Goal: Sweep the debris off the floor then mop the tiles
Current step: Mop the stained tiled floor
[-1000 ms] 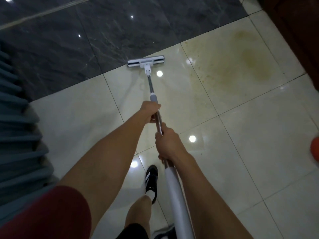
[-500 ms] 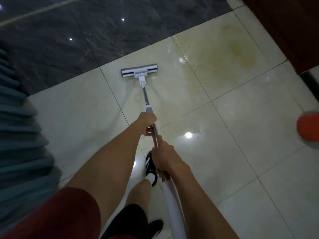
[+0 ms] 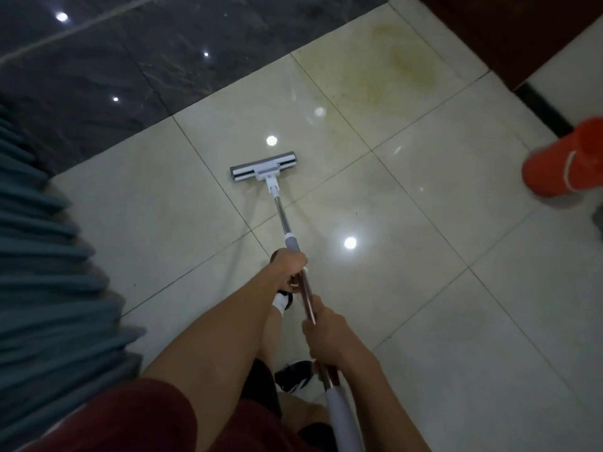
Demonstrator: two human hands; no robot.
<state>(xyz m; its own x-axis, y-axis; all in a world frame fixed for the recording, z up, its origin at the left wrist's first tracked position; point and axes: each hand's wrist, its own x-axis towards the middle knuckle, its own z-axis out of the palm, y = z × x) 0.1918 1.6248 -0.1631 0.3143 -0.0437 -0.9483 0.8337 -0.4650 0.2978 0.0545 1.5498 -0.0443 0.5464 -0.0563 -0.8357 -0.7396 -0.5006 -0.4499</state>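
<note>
Both hands grip the mop handle [image 3: 283, 220]: left hand [image 3: 288, 269] ahead, right hand [image 3: 329, 337] behind. Mop head [image 3: 263, 171] lies flat on the cream tiles [image 3: 424, 256] beyond the left hand. Orange bucket [image 3: 564, 161] stands far right of both hands.

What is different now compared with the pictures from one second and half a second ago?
The mop head was pulled back toward the person, from the edge of the dark tiles onto the middle of the light tiles. An orange bucket came further into view on the right. Unchanged: left hand and right hand still grip the handle; the yellowish stain remains.
</note>
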